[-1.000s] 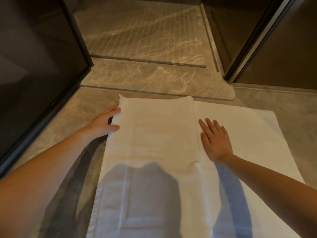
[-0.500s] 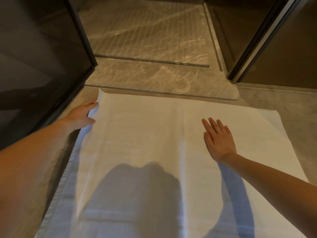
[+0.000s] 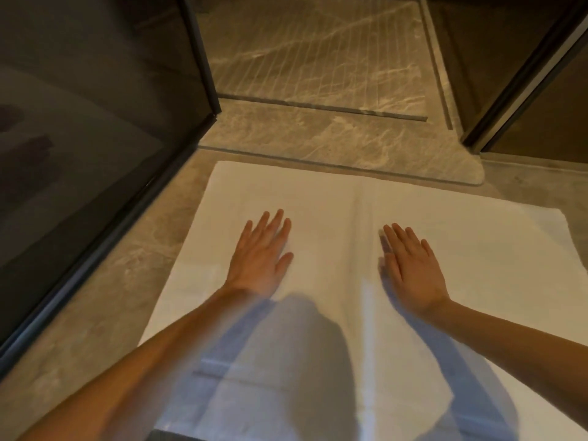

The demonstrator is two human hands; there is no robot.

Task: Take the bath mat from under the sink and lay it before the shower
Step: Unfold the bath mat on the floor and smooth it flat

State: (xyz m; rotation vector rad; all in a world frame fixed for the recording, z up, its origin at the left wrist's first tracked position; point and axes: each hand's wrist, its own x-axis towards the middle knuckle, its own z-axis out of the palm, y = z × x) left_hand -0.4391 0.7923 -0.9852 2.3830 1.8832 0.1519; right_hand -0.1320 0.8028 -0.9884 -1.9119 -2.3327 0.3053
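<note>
Left hand (image 3: 261,254) and right hand (image 3: 413,265), fingers extended and grasping nothing, press palms-down on the white bath mat (image 3: 334,224), which lies unfolded on the floor before the marble shower threshold (image 3: 318,138).

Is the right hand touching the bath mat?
Touching. The head view shows the right hand lying palm-down, fingers spread, flat on the white bath mat, with no gap visible under the palm.
</note>
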